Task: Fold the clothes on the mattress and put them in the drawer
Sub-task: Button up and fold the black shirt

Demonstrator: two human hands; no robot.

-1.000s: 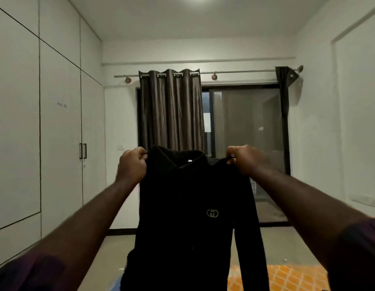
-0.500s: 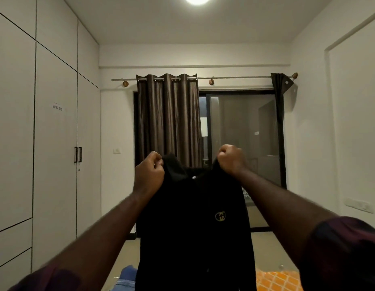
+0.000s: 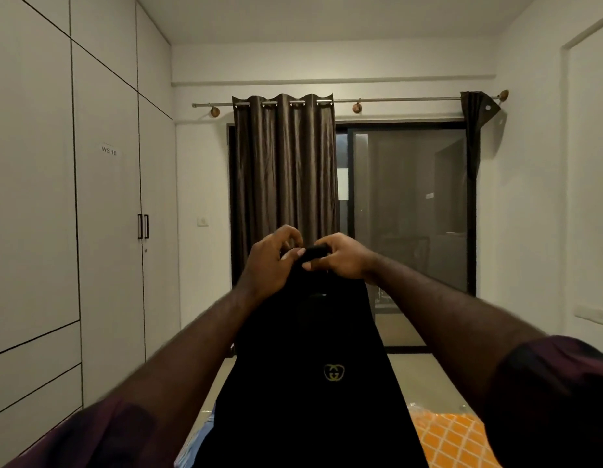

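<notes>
Both hands are raised and close together: the left hand [image 3: 271, 261] pinches the top edge of the black shirt with a small gold emblem [image 3: 313, 383], and the right hand [image 3: 340, 258] curls round that edge just beside it. The shirt hangs straight down between the forearms, over the orange diamond-patterned mattress cover [image 3: 452, 437]. A white wardrobe [image 3: 107, 231] stands at left.

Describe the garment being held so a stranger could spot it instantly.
Find the dark curtain on the far wall. Before it, the left hand and right hand grip the top of a hanging black shirt. Its gold chest logo distinguishes it from the orange patterned cloth nearby.
</notes>
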